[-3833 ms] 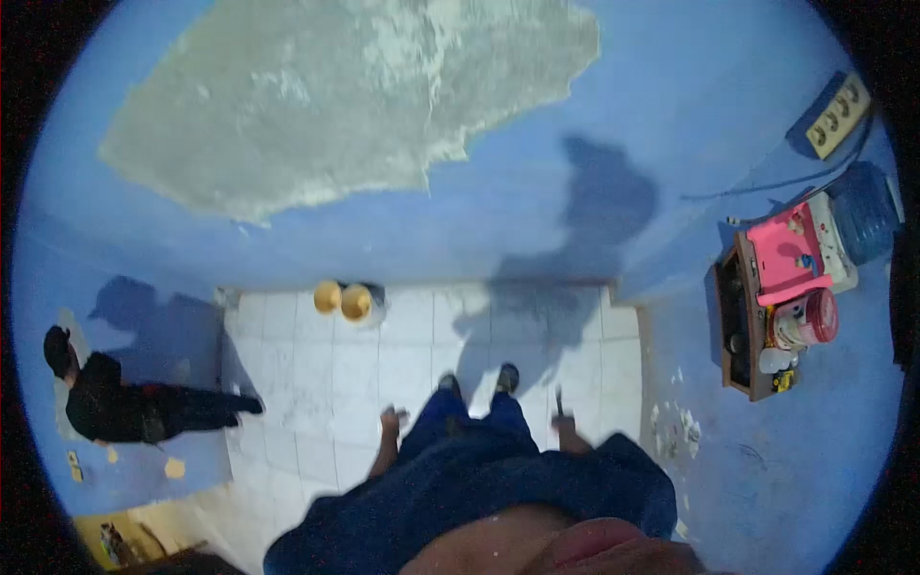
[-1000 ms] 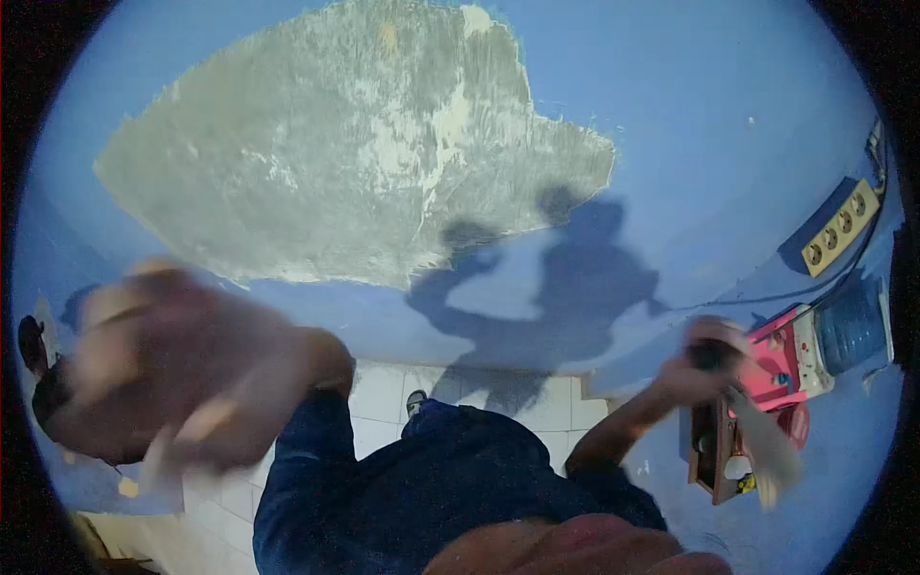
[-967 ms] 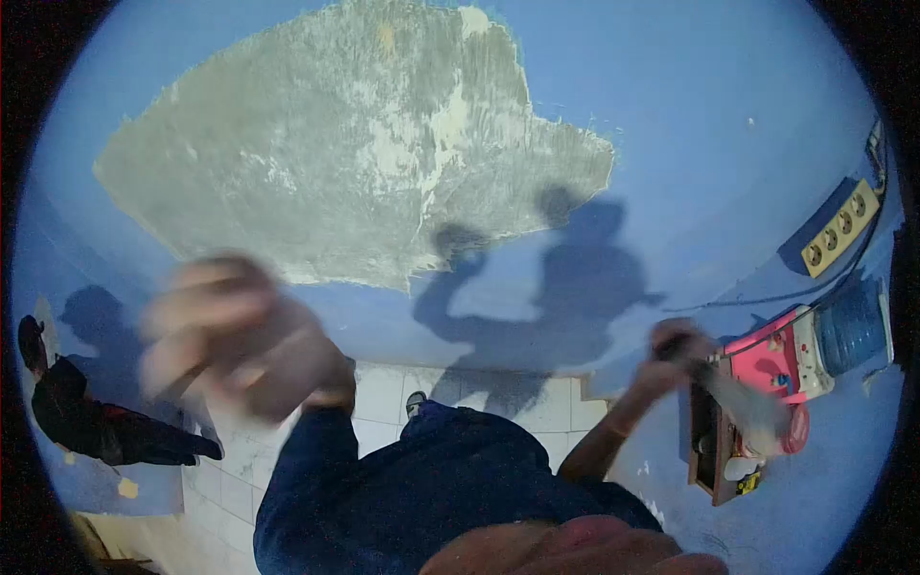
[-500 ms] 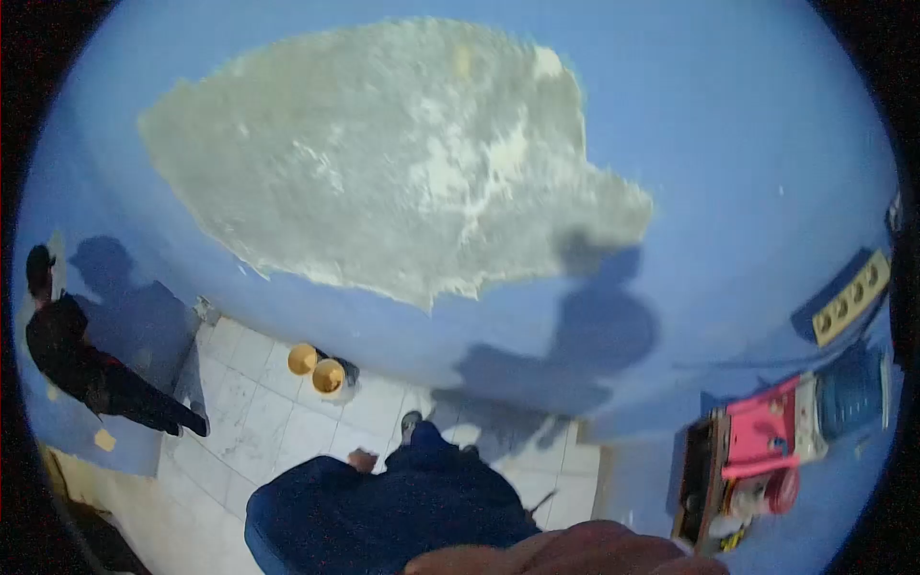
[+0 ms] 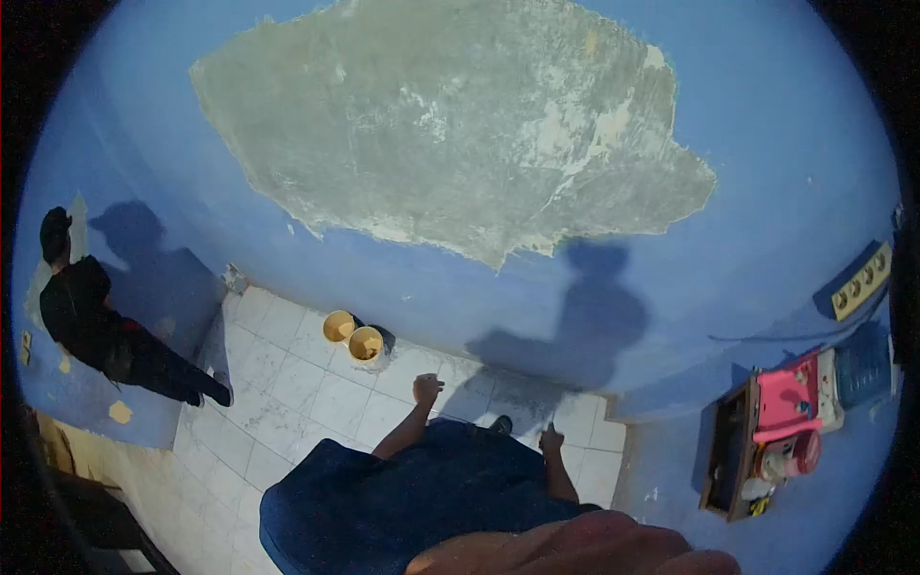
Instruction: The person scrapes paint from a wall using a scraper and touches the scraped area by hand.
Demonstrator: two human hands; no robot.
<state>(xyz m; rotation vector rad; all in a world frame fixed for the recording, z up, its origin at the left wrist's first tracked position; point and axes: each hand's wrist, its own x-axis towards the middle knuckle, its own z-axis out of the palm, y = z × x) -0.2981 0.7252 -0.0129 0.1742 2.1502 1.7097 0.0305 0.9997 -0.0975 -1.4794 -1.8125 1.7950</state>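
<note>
The left hand (image 5: 427, 387) hung over the tiled floor (image 5: 342, 403), fingers partly curled; whether it held anything, I could not tell. The right hand (image 5: 552, 439) hung on the far side of the body, too small to show its grip. Ahead and to the left stood a yellow bucket (image 5: 337, 327) and a second bucket (image 5: 363, 336), side by side in a row slanting roughly along the blue wall (image 5: 412, 287), nearer the left hand.
</note>
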